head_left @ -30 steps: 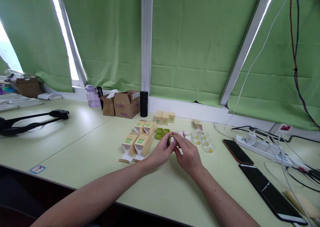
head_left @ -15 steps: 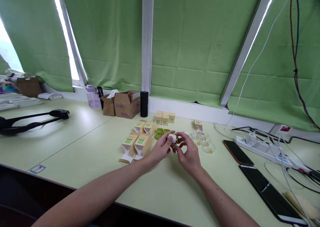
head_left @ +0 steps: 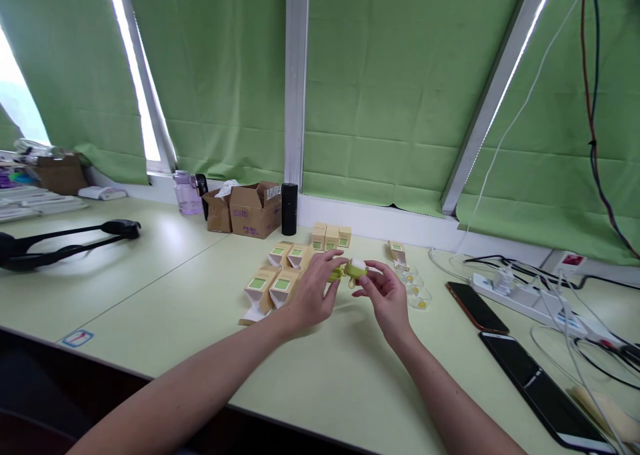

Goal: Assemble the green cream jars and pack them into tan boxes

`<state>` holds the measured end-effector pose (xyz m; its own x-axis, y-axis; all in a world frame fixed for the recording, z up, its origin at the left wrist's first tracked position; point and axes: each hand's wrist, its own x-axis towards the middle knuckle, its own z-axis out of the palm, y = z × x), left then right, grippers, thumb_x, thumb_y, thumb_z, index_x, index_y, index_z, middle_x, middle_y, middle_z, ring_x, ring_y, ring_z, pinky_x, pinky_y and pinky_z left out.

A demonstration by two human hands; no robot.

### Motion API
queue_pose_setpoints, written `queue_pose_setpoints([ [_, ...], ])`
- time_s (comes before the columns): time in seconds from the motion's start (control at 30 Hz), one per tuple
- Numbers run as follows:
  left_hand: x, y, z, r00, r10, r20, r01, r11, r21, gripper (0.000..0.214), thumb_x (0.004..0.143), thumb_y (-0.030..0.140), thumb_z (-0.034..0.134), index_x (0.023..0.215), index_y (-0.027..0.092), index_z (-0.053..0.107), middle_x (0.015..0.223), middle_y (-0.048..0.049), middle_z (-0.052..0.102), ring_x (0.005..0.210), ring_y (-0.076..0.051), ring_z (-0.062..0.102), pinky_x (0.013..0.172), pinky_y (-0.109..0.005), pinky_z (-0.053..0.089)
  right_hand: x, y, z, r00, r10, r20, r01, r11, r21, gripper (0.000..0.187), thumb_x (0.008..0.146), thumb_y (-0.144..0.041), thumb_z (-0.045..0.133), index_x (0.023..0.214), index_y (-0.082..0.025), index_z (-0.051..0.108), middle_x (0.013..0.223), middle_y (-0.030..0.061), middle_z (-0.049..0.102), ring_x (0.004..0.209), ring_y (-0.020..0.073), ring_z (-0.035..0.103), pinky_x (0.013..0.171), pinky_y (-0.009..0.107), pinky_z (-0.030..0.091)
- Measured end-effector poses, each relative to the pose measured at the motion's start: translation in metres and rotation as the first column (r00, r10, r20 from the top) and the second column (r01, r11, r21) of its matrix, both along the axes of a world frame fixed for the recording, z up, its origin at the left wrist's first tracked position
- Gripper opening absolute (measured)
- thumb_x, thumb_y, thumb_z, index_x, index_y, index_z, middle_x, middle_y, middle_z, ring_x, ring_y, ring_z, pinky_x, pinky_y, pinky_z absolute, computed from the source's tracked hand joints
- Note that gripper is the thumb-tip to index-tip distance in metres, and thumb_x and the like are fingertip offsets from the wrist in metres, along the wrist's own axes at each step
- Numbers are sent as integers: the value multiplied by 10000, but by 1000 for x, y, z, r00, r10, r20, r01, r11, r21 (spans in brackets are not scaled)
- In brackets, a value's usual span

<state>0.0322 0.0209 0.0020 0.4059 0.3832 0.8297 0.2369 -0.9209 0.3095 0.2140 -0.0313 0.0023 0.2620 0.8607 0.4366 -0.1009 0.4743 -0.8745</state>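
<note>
In the head view, my right hand (head_left: 387,301) pinches a small green box with a white piece in its top (head_left: 356,268) between thumb and fingers, raised over the table. My left hand (head_left: 314,291) is just left of it, palm down, its fingers apart. It holds nothing that I can see. Under and beyond the left fingers lie small green boxes (head_left: 335,274), largely hidden by the hand. Cardboard packets with green labels (head_left: 281,285), their flaps hanging out, stand left of that hand. Clear plastic pieces with yellow centres (head_left: 419,297) lie to the right of my right hand.
More small cartons (head_left: 331,235) stand at the back, and one opened packet (head_left: 398,252) lies at the right. Brown cardboard boxes (head_left: 255,211) and a black cylinder (head_left: 289,209) line the wall. Two phones (head_left: 537,381) and a power strip (head_left: 525,301) with cables occupy the right.
My left hand has let go of the small green box and moved slightly left, its fingers spreading. My right hand keeps the box, which is now tilted with its green side showing.
</note>
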Motion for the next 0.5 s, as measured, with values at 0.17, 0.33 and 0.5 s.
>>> queue_pose_setpoints([
  [0.17, 0, -2, 1, 990, 102, -94, -80, 974, 210, 540, 996, 66, 545, 1484, 296, 564, 1419, -161, 561, 1342, -325, 540, 1084, -546, 539, 0, -2, 3, 999, 42, -33, -44, 998, -47, 569, 780, -587, 887, 1169, -214, 706, 824, 52, 793, 801, 239, 750, 684, 425, 700],
  [0.33, 1, 0, 0, 980, 144, -139, -103, 958, 269, 527, 1009, 110, 587, 1500, 301, 577, 1378, -155, 602, 1281, -322, 588, 1051, -527, 564, -1, -2, 2, 998, 54, -38, -56, 996, -72, 556, 772, -612, 888, 1112, -194, 749, 788, 49, 781, 701, 224, 741, 645, 418, 691],
  [0.5, 1, 3, -2, 985, 141, -96, -122, 976, 181, 461, 1013, 142, 597, 1461, 249, 605, 1289, -155, 644, 1225, -319, 616, 1032, -513, 570, 0, -1, -1, 997, 67, -36, -70, 994, -88, 533, 786, -640, 856, 1042, -178, 780, 757, 52, 759, 646, 199, 711, 564, 343, 624],
])
